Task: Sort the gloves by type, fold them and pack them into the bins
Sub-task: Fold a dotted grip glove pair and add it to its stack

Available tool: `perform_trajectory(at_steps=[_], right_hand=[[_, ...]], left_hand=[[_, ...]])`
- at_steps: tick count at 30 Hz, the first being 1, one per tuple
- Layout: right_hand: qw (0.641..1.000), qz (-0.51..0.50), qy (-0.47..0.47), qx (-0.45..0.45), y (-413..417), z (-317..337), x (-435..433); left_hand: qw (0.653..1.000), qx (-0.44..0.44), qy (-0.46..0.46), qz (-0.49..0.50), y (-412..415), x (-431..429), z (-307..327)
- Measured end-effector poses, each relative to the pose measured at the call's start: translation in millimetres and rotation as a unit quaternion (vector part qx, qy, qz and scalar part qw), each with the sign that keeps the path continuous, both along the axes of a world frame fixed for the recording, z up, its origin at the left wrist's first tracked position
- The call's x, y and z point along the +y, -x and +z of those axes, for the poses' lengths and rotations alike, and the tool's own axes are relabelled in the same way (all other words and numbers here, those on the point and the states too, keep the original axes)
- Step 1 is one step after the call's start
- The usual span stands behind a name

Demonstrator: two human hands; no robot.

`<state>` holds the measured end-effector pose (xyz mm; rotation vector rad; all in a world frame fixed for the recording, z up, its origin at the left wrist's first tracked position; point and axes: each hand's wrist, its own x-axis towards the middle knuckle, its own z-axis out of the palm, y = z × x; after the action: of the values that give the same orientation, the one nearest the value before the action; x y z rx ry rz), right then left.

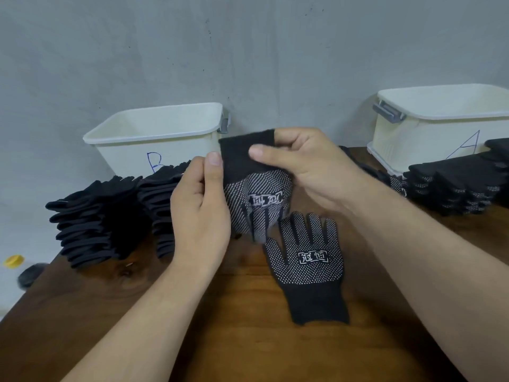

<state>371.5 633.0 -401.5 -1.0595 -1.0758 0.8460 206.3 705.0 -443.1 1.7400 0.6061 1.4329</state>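
Observation:
I hold a black dotted glove [256, 199] in the air above the table, cuff up and fingers hanging down. My left hand [201, 208] pinches its left edge and my right hand [305, 166] pinches the cuff from the right. A second dotted glove [308, 266] lies flat on the wooden table [220, 326] just below, fingers pointing away from me. Cream bin B [154, 139] stands at the back left and cream bin A [440, 125] at the back right.
Stacks of plain black gloves [104, 219] lie at the left in front of bin B. Stacks of dotted gloves [457, 183] lie at the right in front of bin A. A yellow cap [13, 261] sits on the floor beyond the table's left edge.

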Motion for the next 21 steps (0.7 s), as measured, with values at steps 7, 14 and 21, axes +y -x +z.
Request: perform_trajectory(at_steps=[7, 14, 21], right_hand=[[0.994, -0.098, -0.055, -0.013, -46.6, 17.1, -10.5], [0.989, -0.139, -0.034, -0.044, -68.4, -0.7, -8.1], [0.988, -0.145, -0.004, -0.049, -71.7, -12.3, -8.3]], left_hand=[[0.992, 0.115, -0.003, -0.060, -11.9, 2.3, -25.2], [0.888, 0.411, -0.128, -0.161, -16.6, 6.2, -49.2], [0.833, 0.481, -0.159, -0.221, -14.5, 6.2, -50.3]])
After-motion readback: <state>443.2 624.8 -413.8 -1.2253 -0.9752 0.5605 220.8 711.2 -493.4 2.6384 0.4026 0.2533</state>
